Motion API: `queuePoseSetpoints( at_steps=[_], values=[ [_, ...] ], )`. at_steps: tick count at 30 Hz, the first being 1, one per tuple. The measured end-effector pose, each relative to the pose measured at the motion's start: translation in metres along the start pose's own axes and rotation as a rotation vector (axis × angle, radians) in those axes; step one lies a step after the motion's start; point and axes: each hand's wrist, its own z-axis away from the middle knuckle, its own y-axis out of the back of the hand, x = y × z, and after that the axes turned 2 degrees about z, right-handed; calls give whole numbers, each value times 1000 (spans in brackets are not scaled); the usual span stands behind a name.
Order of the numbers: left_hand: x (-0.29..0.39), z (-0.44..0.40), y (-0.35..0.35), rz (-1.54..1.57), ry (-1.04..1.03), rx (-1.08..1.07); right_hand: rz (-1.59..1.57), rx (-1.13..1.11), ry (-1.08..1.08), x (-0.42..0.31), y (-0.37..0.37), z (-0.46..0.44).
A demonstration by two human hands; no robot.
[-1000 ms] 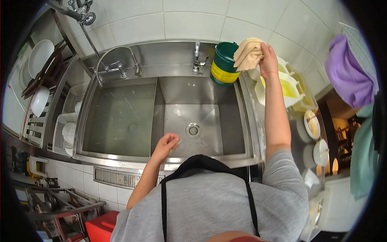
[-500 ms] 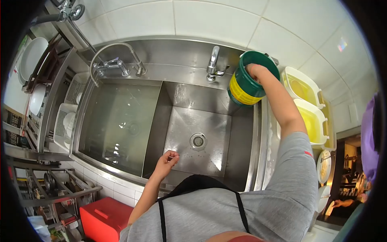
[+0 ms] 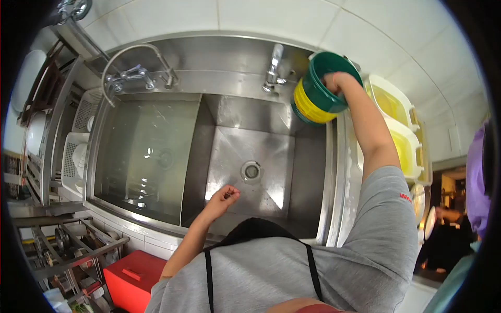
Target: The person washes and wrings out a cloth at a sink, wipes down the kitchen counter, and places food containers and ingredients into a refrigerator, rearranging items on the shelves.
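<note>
My right hand (image 3: 335, 82) reaches down into a green bucket (image 3: 309, 83) with a yellow band. The bucket is tilted at the back right corner of the sink, beside the tap. Its wall and the shadow inside hide most of my fingers, so what they hold, if anything, does not show. My left hand (image 3: 222, 201) hovers above the front of the right sink basin (image 3: 245, 143), fingers loosely curled and a little apart, with nothing visible in them. That basin has a round drain (image 3: 251, 171) and wet spots on its floor.
Cloudy water (image 3: 148, 141) fills the left basin. A curved tap (image 3: 273, 65) and a hose tap (image 3: 138, 75) stand behind. White tubs (image 3: 404, 148) with yellow contents line the right. Racks of dishes and a red box (image 3: 133, 279) are left. A person (image 3: 443, 235) is at far right.
The view has shifted slightly, moving the sink up and left in frame. My left hand has moved right over the basin. My right hand stays in the bucket. The person at right has shifted.
</note>
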Motion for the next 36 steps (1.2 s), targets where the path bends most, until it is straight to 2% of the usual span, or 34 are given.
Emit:
queuePoseSetpoints(
  at_steps=[1, 3, 5, 7, 10, 12, 13, 15, 16, 18, 19, 20, 21, 22, 24, 27, 28, 29, 31, 32, 33, 34, 35, 36],
  values=[
    [1, 1, 1, 27, 19, -45, -112, 98, 1, 6, 0, 9],
    [8, -8, 5, 44, 28, -106, -77, 364, 92, 12, 14, 46],
    [20, -18, 10, 73, -40, -189, -267, 483, 179, 10, 31, 102],
    [47, -37, 11, 64, -2, -210, -228, 650, 251, 4, 46, 160],
    [96, -62, -5, 243, -89, -205, -391, 677, 303, 1, 64, 215],
    [125, -77, -21, 415, -144, -262, -430, 895, 291, -8, 61, 240],
    [139, -82, -30, 511, -154, -299, -433, 892, 287, -21, 51, 245],
    [159, -89, -50, 770, -84, -407, -908, 906, 552, -57, 28, 241],
    [160, -92, -59, 769, -78, -410, -986, 883, 621, -60, 9, 220],
    [157, -96, -73, 990, 45, -489, -1181, 841, 670, -107, -46, 195],
    [146, -105, -78, 991, 58, -481, -1216, 892, 683, -124, -82, 165],
    [124, -119, -81, 1027, 89, -374, -1425, 846, 598, -161, -113, 157],
    [95, -134, -82, 1059, 122, -265, -1372, 775, 568, -183, -143, 141],
    [55, -152, -78, 1058, -19, -312, -1399, 801, 590, -211, -178, 117],
    [18, -159, -71, 1047, 17, -249, -695, 1199, 486, -258, -224, 99],
    [-24, -149, -62, 1011, 103, -90, -829, 1098, 444, -265, -246, 78],
    [-32, -145, -59, 994, 132, -38, -866, 969, 287, -255, -251, 64],
    [-28, -140, -61, 988, 141, -32, -877, 964, 284, -245, -258, 53],
    [-5, -129, -65, 888, 348, 157, -1085, 755, 49, -233, -265, 35],
    [-33, -142, -58, 884, 355, 163, -1092, 747, 48, -247, -270, 37],
    [-82, -170, -45, 1046, -33, -167, -1064, 844, 193, -268, -274, 41],
    [-96, -179, -37, 1104, -236, -323, -1030, 940, 338, -279, -276, 44],
    [-100, -184, -30, 1169, -429, -498, -1033, 934, 335, -278, -276, 45],
    [-105, -188, -23, 903, -89, -360, -1031, 902, 233, -276, -275, 46]
  ],
)
